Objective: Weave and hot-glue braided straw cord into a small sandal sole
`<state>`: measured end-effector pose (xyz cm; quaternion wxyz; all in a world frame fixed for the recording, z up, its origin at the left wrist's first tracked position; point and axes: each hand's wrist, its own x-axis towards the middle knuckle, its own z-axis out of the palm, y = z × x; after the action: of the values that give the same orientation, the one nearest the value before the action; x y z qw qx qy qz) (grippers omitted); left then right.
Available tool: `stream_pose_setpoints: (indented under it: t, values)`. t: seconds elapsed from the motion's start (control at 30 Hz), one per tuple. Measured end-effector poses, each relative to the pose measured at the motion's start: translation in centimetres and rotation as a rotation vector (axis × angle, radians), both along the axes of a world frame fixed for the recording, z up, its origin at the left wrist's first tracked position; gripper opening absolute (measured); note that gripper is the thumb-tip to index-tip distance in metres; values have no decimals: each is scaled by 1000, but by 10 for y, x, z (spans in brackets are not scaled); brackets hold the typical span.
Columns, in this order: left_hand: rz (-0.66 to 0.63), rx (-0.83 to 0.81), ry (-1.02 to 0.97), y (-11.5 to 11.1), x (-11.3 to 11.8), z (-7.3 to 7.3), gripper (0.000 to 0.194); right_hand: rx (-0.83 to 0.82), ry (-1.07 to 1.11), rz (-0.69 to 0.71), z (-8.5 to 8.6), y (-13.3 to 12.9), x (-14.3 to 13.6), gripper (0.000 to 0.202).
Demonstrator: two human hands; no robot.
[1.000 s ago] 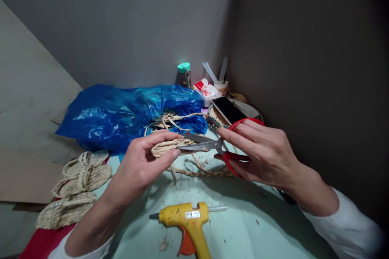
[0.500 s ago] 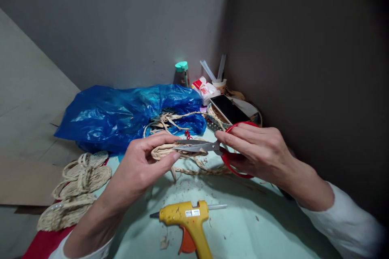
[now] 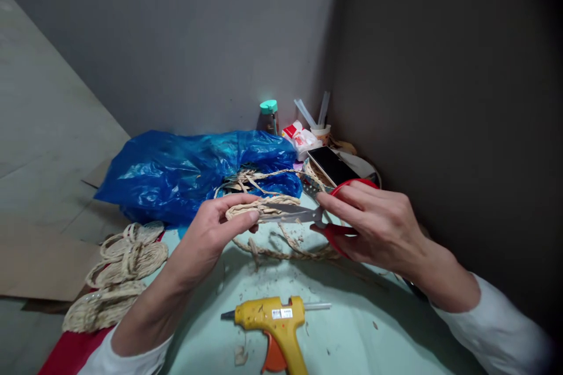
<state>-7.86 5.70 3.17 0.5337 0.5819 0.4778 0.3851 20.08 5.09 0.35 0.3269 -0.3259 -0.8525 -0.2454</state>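
Observation:
My left hand (image 3: pixel 215 228) pinches a coiled piece of braided straw (image 3: pixel 244 208) between thumb and fingers, holding it above the table. In my right hand (image 3: pixel 373 214) are red-handled scissors (image 3: pixel 319 215), their blades slightly apart and pointing left across the straw piece. Whether the blades have a strand between them I cannot make out. Below hangs or lies a length of straw braid (image 3: pixel 285 255), partly behind the hands. Nearer to me, a yellow glue gun (image 3: pixel 288 322) with a clear glue stick in its back rests on its side.
Woven straw slippers (image 3: pixel 136 261) are on a red cloth (image 3: pixel 73 354) at the left. A blue plastic bag (image 3: pixel 176 170) with straw strands spilling out lies behind my hands. At the back stand a jar with a turquoise lid (image 3: pixel 268 107), a cup (image 3: pixel 321 133) and a phone (image 3: pixel 334 166).
The scissor blades have come closer together over the straw piece. The straw piece has tipped a little in my left hand. The whole view has shifted slightly.

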Motion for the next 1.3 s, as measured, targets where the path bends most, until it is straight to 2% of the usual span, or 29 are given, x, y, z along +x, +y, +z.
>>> stream_pose_setpoints:
  t: [0.17,0.3,0.67,0.9,1.07,1.17,1.3]
  values:
    - [-34,-33,-171,-7,8,7,20,-8,-71,-9,1,0,-3,21]
    - [-38,-114,-276,-13,18,13,25,-35,-70,0,-1,0,-3,23]
    - [3,-22,-43,-10,10,-2,35,-103,-39,17,-7,2,-1,18]
    - [23,34,41,-13,12,1,37,-46,-62,-5,-4,-1,-3,17]
    - [16,90,99,-12,14,3,37,-34,-52,17,-9,1,-4,18]
    - [5,107,82,-8,14,0,36,-31,-59,20,-13,3,-4,21]
    - [-32,43,1,-5,12,-8,36,-40,-71,-6,-17,4,-6,20]
